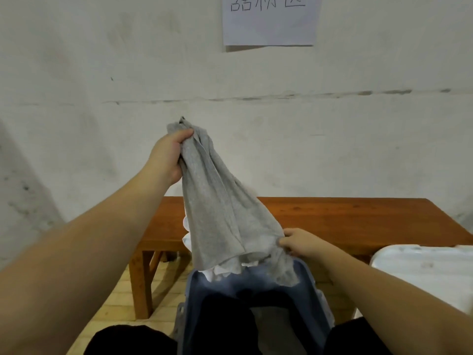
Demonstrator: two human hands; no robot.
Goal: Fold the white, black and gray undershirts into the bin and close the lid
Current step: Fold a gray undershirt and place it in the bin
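Note:
A gray undershirt [217,208] hangs stretched in the air above the blue bin [194,290]. My left hand [169,155] grips its bunched top end high up. My right hand [299,243] pinches its lower edge over the bin's far right rim. White cloth [186,226] shows behind and under the gray shirt, at the bin's far side. A black garment [227,319] lies inside the bin. The bin stands between my knees. The white lid [422,272] lies to the right.
A brown wooden bench [345,221] stands against the white wall behind the bin. A paper sign [268,21] hangs on the wall above. Light tiled floor [120,298] shows at the left of the bin.

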